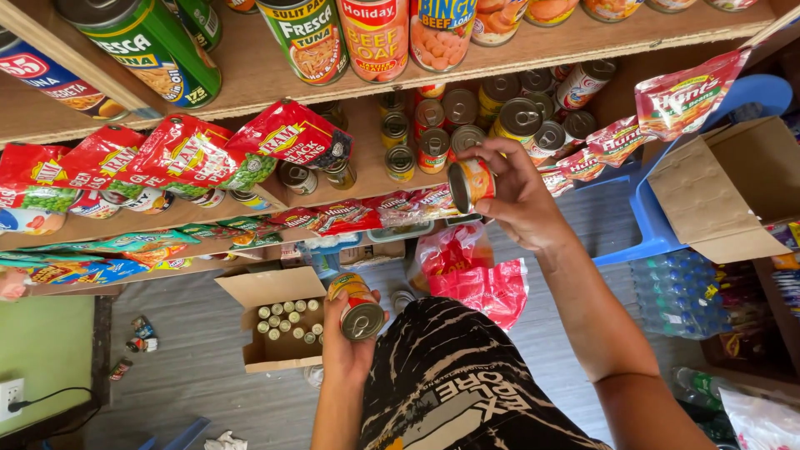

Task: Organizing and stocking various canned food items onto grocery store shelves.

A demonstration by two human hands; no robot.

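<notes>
The right hand (518, 196) grips a small tin can (471, 184) by its side, fingers curled over the top and thumb beneath, holding it lying sideways just in front of the middle shelf (367, 162). The can sits close to a cluster of similar small cans (492, 121) stacked on that shelf, near them but not touching as far as can be seen.

The left hand (348, 342) is closed around a second can (358, 308), held lower down with its metal end facing the camera, above the person's patterned shorts (458, 375).

Just left of that hand, an open cardboard box (279, 329) on the floor holds rows of small cans. A red plastic bag (475, 271) lies behind the hand. Red pouches (208, 154) hang along the shelf edge to the left, and large cans (375, 37) stand on the shelf above. A blue plastic chair (658, 217) carries another open cardboard box (721, 192) at the right.
</notes>
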